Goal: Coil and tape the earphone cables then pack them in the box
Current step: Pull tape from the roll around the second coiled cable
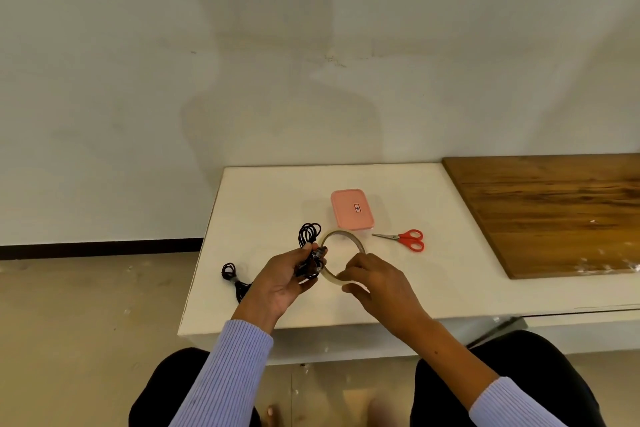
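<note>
Surface: a white table [270,198] is set against a pale wall, its left edge over a bare floor [86,315].
Box: a pink box [352,209], lid closed and labelled, is seen lying near the table's middle.
Scissors: red-handled scissors [403,239] are laid flat just right of the box, blades pointed left.
Cable: a taped black cable bundle [233,279] is placed near the left edge.
Board: a wooden board [554,211] is laid over the table's right end.

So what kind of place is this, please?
Probably a bare indoor workroom, not a home: a plain white wall, a low white table with a wooden board, and a dusty floor.
</note>
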